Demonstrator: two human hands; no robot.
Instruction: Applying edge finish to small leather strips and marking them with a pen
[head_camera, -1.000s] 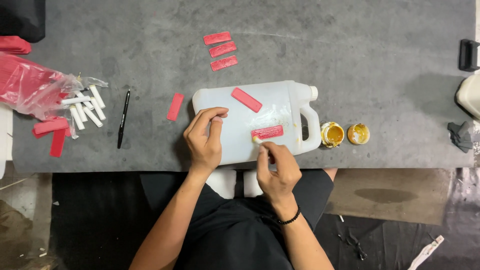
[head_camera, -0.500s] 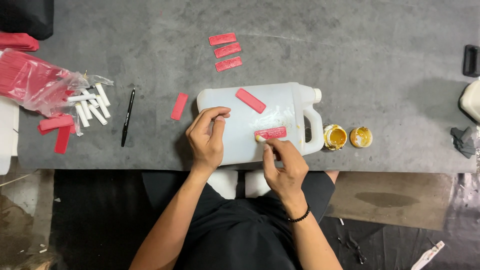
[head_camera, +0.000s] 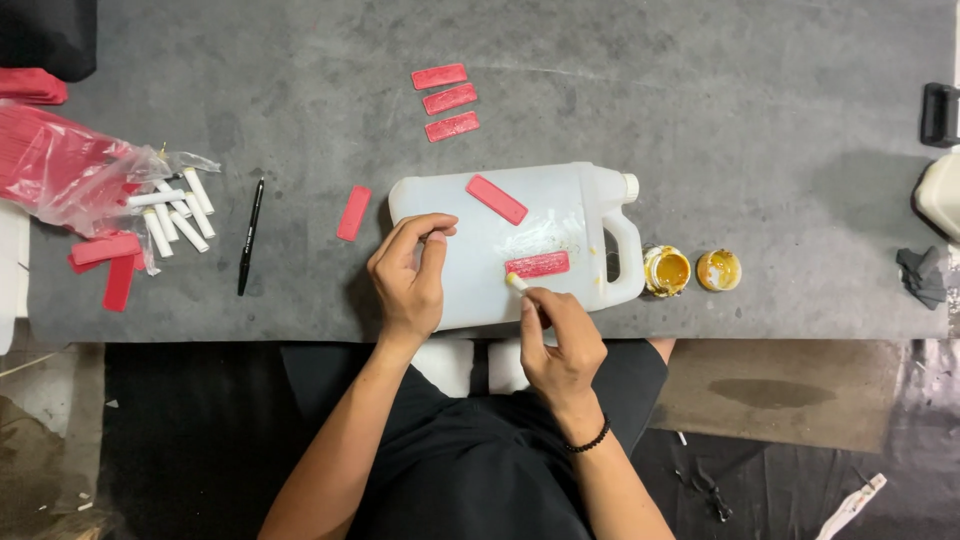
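Low in the frame, the right hand (head_camera: 562, 345) is pinched shut on a small white stick (head_camera: 520, 285), its tip touching the lower left end of a red rectangular label (head_camera: 538, 264). That label lies on the side of a white translucent plastic jug (head_camera: 560, 215), which rests flat on the grey table (head_camera: 700, 120) at centre frame. The left hand (head_camera: 410, 275) rests on the jug's left part, fingers curled loosely, thumb and forefinger close together; whether they grip anything I cannot tell. A second red label (head_camera: 497, 199) sits slanted higher on the jug. Just right of the handle stand two small open pots of yellow paint (head_camera: 692, 270). To the left lie a loose red strip (head_camera: 353, 213) and a black pen (head_camera: 250, 235); farther left, white sticks (head_camera: 178, 212) spill from a clear bag of red strips (head_camera: 70, 170). Toward the top, three red labels (head_camera: 446, 103) lie stacked.
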